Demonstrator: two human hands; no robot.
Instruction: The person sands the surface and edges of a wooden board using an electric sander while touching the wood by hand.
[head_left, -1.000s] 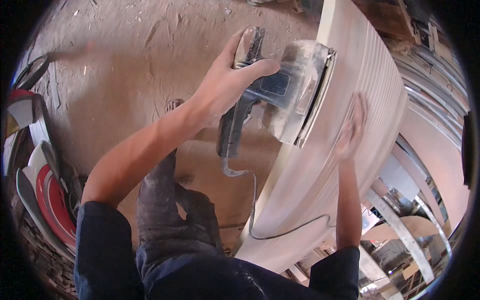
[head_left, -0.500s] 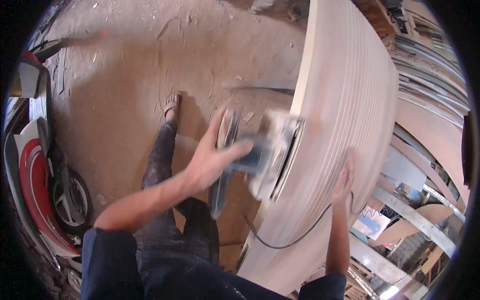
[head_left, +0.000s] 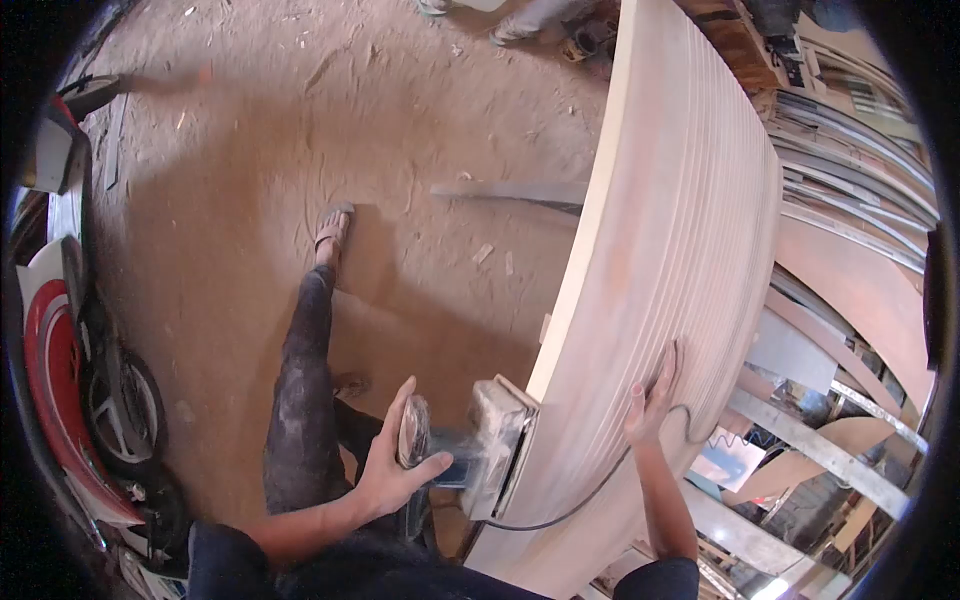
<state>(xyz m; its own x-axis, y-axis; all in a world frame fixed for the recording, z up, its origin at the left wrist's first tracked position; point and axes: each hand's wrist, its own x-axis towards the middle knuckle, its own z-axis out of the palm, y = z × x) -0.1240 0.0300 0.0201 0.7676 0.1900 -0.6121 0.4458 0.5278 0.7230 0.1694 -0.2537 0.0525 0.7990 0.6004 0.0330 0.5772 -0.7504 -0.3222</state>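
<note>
In the head view, my left hand (head_left: 395, 475) is wrapped round the handle of a dusty electric sander (head_left: 490, 450), thumb along its top. The sander is turned on its side, its flat pad at the long left edge of a pale wooden panel (head_left: 610, 330). Fine parallel lines run lengthwise over the panel's face. My right hand (head_left: 653, 400) lies flat on that face, fingers stretched out and holding nothing. A dark power cord (head_left: 570, 518) runs from near the sander across the panel, passing by my right wrist.
A red and white motorcycle (head_left: 60, 350) stands at the left. Dusty ground (head_left: 240, 200) carries scraps and shavings. Another person's foot (head_left: 510, 32) shows at the top. Metal bars and boards (head_left: 850, 160) are stacked on the right. A thin strip (head_left: 510, 192) juts out beside the panel.
My left hand has brought the sander down along the panel's edge, closer to my body. My right hand has shifted slightly left and down on the face, still flat.
</note>
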